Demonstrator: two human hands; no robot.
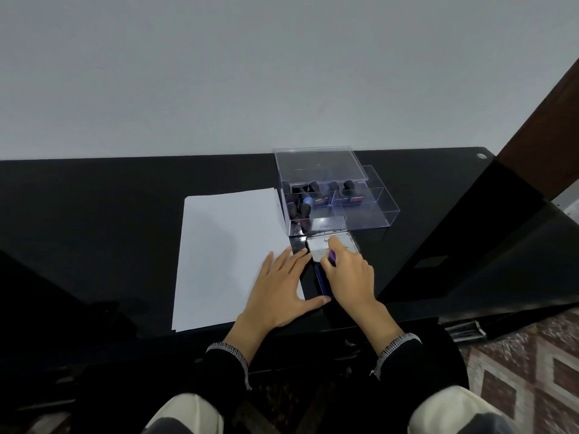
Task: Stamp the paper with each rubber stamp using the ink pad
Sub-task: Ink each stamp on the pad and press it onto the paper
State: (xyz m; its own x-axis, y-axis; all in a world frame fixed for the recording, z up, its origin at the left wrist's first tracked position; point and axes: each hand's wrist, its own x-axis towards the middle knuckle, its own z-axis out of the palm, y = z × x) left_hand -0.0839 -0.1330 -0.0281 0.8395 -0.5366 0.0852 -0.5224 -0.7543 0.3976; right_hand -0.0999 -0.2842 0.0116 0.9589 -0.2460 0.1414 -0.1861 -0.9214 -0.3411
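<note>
L hand [283,289] flat on paper's [225,245] right edge; R hand [347,270] grips ink pad [326,278] lid [322,245].

Only one view is given here, shot from a head-worn wide-angle camera, so nothing is shared with a second view. The scene is looked at forward and steeply down from above the seated person's lap; knees are caught at the bottom edge. The black tabletop [94,214] is crossed by the middle of the frame, and a plain wall [219,73] is taken in across the whole upper half. Both hands, the left hand [282,286] and the right hand [347,270], are seen close up, just below centre. Straight edges are bent quite a bit toward the corners by the lens.
</note>
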